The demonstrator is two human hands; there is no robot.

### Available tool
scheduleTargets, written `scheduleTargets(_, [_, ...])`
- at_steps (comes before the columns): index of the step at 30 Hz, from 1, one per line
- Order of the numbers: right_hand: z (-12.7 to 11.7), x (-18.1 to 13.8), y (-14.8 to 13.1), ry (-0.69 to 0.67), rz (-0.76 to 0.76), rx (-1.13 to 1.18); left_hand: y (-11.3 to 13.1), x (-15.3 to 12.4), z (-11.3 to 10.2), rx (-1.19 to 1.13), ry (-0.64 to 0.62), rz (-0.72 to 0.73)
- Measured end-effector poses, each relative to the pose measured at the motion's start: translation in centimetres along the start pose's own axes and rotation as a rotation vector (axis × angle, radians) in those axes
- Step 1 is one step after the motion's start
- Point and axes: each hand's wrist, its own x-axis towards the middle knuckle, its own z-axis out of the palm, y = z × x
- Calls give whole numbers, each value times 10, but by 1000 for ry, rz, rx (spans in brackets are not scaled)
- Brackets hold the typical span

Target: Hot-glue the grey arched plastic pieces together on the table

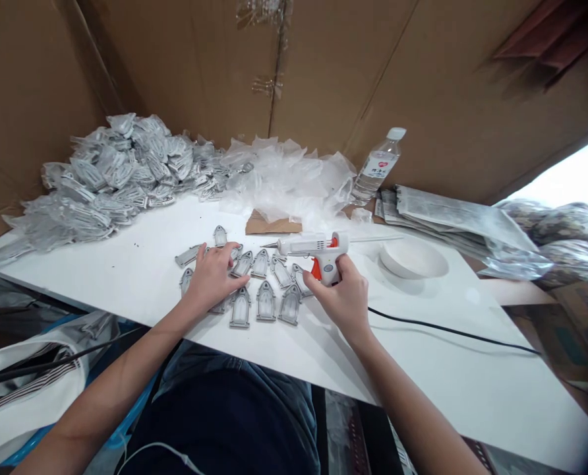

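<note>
My right hand grips a white hot glue gun with an orange trigger, its nozzle pointing left above the table. A glue stick runs out of its back. My left hand lies spread over several flat grey arch-shaped pieces, and a piece beneath it is partly hidden. Those pieces lie in loose rows on the white table, among them one at the front and another beside it. A further piece sits close to my right hand.
A heap of grey pieces in plastic bags and loose clear plastic lie at the back. A water bottle, white bowl and stacked bagged items stand right. A black cable crosses the table. Cardboard walls the back.
</note>
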Motion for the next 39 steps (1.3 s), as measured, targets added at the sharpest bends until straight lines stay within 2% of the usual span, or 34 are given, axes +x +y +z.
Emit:
scheduleTargets(6, [-1, 0, -1, -28, 23, 5, 0, 2, 0, -42, -13, -20])
scheduleTargets(16, [1, 0, -1, -37, 38, -23, -3, 2, 1, -87, 35, -63])
scheduleTargets(20, [2, -1, 1, -41, 47, -28, -3, 0, -1, -121, 104, -53])
scheduleTargets(28, [4, -2, 2, -49, -5, -72, -2, -10, -4, -235, 312, 53])
scheduleTargets(39, [7, -3, 6, -85, -31, -124, 0, -16, -2, -235, 431, 188])
